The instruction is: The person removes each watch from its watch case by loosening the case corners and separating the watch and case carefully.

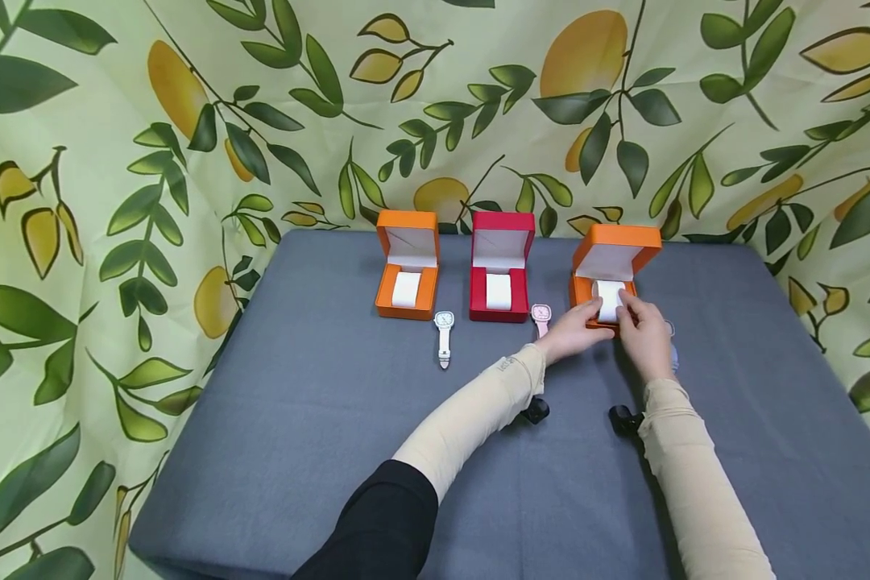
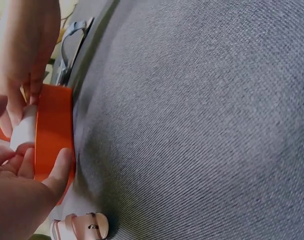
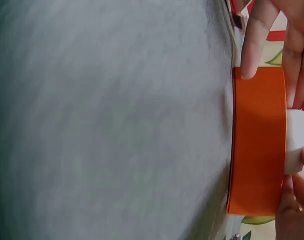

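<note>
An open orange watch box (image 1: 615,234) stands at the right of the table, a white cushion (image 1: 608,300) in its lower part. My left hand (image 1: 571,329) holds the box's left side. In the left wrist view its thumb lies on the orange front wall (image 2: 54,130), its other fingers inside by the cushion. From the right, my right hand (image 1: 647,337) pinches the cushion with thumb and fingers. A pink watch (image 1: 541,314) lies beside the left hand. Beyond the right hand a pale blue watch (image 1: 673,358) is mostly hidden.
Another orange box (image 1: 408,221) and a red box (image 1: 503,221) stand open along the back, each with a white cushion. A white watch (image 1: 444,338) lies in front of them. The grey table (image 1: 319,419) meets a leaf-patterned cloth (image 1: 435,105) behind.
</note>
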A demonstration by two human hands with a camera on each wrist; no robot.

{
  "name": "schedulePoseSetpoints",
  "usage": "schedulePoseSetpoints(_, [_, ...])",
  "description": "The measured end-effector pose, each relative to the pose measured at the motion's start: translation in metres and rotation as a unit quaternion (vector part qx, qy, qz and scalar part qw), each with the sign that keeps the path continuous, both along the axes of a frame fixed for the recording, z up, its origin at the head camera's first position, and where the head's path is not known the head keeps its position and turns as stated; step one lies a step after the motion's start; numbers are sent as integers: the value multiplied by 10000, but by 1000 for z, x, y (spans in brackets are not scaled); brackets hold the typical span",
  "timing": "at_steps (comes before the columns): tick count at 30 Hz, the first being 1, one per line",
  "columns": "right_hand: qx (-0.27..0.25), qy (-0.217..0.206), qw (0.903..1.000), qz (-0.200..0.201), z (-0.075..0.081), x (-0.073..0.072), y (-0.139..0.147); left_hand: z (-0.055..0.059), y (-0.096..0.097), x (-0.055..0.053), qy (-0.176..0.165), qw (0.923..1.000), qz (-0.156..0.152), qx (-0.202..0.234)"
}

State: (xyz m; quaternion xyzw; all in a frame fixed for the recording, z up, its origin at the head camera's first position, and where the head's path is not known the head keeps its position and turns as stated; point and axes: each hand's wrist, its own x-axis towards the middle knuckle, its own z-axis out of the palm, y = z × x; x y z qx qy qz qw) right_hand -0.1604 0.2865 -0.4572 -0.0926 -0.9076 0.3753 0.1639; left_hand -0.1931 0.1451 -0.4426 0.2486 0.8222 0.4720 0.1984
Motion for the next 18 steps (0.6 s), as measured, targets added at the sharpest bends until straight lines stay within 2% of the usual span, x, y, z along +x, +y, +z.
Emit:
schedulePoseSetpoints(2, [65, 35, 10000, -36, -1, -2, -1, 0, 1, 1, 221, 9995, -7, -225])
schedulePoseSetpoints(4, [91, 80, 9999, -89, -1, -3, -2, -1, 2, 1, 295, 9990, 10, -344])
schedulePoseSetpoints(10, [118, 132, 9996, -200, -2, -5, -4, -3, 3, 2, 242, 9988, 55, -419])
schedulePoseSetpoints(13, [190, 215, 9994, -183, -3, -6, -5, -3, 3, 1, 220, 9993, 114, -279])
schedulePoseSetpoints(15, [229, 280, 9992, -171, -3, -7, -5, -2, 3, 1, -6, 9997, 228, -8])
schedulePoseSetpoints(18, [254, 303, 9991, -178, -4, -9, -5, -2, 3, 0, -617, 9958, 476, 481])
